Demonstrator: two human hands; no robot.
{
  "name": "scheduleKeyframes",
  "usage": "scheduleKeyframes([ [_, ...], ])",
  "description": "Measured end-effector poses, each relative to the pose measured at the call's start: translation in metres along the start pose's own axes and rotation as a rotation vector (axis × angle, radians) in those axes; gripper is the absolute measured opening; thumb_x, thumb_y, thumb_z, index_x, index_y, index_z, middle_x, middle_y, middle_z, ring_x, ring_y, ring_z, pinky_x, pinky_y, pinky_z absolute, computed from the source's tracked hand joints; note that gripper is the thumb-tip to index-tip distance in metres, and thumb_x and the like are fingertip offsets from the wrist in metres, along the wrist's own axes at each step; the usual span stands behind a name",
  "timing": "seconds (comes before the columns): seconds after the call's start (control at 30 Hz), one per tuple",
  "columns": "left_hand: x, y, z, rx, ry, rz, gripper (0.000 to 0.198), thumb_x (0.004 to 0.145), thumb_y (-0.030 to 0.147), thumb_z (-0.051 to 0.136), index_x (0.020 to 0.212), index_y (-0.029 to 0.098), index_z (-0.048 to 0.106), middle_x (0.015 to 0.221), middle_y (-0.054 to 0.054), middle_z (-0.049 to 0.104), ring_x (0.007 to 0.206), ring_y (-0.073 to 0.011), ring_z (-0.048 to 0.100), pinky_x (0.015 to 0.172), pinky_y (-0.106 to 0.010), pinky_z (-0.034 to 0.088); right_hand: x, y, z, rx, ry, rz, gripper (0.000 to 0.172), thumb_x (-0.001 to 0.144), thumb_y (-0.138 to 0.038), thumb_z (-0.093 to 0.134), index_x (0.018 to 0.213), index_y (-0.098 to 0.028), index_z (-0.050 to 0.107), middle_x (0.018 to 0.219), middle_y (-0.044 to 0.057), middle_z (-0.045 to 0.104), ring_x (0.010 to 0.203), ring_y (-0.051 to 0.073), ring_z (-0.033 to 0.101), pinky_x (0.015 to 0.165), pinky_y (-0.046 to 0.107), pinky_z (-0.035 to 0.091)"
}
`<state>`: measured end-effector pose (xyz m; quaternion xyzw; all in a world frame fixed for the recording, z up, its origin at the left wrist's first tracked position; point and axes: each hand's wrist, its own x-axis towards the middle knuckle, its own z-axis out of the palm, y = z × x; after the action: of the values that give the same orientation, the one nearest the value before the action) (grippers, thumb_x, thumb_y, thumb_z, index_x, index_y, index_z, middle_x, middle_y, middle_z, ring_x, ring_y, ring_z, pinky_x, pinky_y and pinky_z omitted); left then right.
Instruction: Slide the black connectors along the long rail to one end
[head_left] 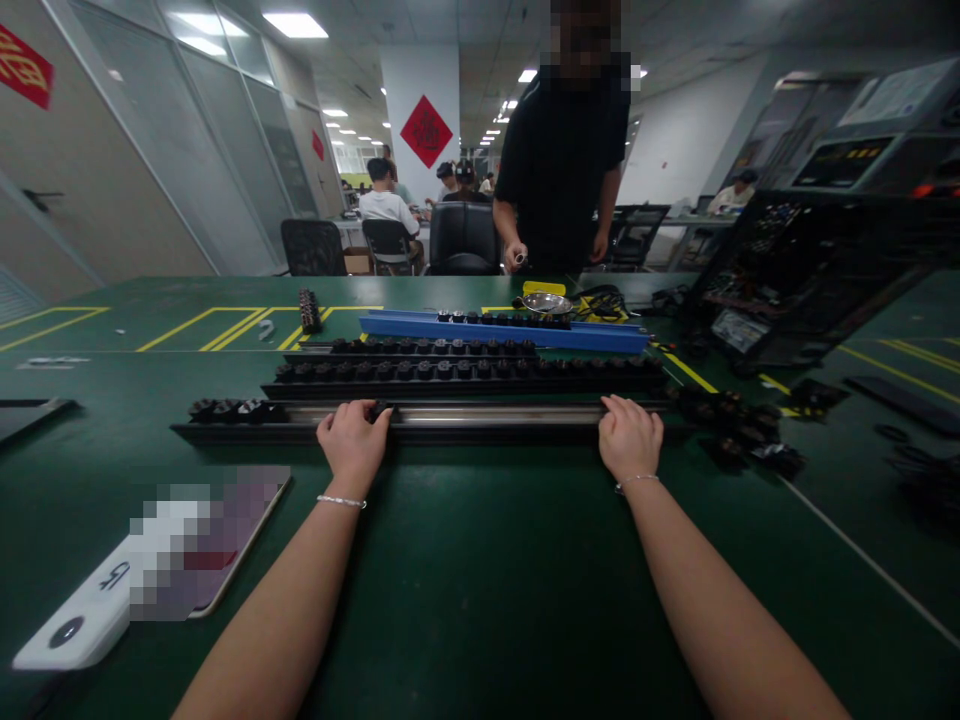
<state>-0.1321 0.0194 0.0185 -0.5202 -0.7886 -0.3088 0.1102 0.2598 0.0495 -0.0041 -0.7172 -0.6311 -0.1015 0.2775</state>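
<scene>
Left hand (352, 440) and right hand (630, 437) curl over a long black straight-edged rail (487, 434) with a silvery strip (487, 414), lying beneath both on a green tabletop (480, 590); whether they grip, one cannot tell

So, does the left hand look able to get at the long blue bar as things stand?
Probably yes, by lifting: two rows of small, dark, round parts lie between the left hand and the long blue bar, though space above them looks free.
</scene>
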Motion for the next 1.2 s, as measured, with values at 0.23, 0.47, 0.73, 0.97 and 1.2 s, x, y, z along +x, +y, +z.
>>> scheduleKeyframes([
  [0.23,-0.0019,0.0035,-0.0032,-0.013,-0.006,0.024,0.027,0.081,0.040,0.055,0.096,0.020,0.065,0.094,-0.006,0.067,0.096,-0.0231,0.059,0.096,-0.039,0.032,0.0005,0.0001,-0.0004,0.018,0.008,0.002,0.048,0.089,-0.028,0.025,0.121,-0.018,0.059,0.126,0.009,0.058,0.121,0.024,0.044,0.107,0.050,0.020],
  [0.47,-0.0008,0.0016,-0.0018,-0.024,-0.023,0.033,0.028,0.080,0.040,0.055,0.096,0.020,0.064,0.094,-0.006,0.067,0.097,-0.0227,0.059,0.096,-0.039,0.032,-0.0005,0.0019,0.0034,0.001,0.046,-0.011,0.047,0.089,-0.028,0.026,0.119,-0.018,0.060,0.125,0.008,0.058,0.120,0.023,0.045,0.107,0.048,0.020],
  [0.73,-0.0038,0.0016,-0.0041,-0.041,-0.032,0.041,0.029,0.080,0.040,0.055,0.100,0.020,0.061,0.096,-0.006,0.066,0.097,-0.0229,0.059,0.098,-0.041,0.032,-0.0011,0.0046,0.0070,0.001,0.066,-0.025,0.046,0.089,-0.028,0.026,0.118,-0.019,0.060,0.125,0.007,0.059,0.119,0.023,0.045,0.106,0.047,0.020],
  [0.97,-0.0041,-0.0040,-0.0028,0.056,-0.070,0.062,0.036,0.079,0.045,0.052,0.103,0.019,0.062,0.106,-0.012,0.065,0.107,-0.0287,0.054,0.099,-0.045,0.031,-0.0003,0.0027,0.0029,0.004,0.030,-0.015,0.047,0.089,-0.028,0.025,0.120,-0.019,0.059,0.125,0.008,0.058,0.120,0.023,0.044,0.106,0.049,0.020],
  [1.2,-0.0052,0.0000,-0.0037,0.061,-0.104,0.069,0.036,0.080,0.048,0.051,0.100,0.021,0.065,0.106,-0.012,0.067,0.109,-0.0301,0.053,0.101,-0.050,0.028,0.0008,0.0034,0.0033,0.016,0.013,-0.006,0.049,0.089,-0.029,0.023,0.120,-0.018,0.060,0.126,0.009,0.058,0.120,0.024,0.044,0.107,0.049,0.019],
])
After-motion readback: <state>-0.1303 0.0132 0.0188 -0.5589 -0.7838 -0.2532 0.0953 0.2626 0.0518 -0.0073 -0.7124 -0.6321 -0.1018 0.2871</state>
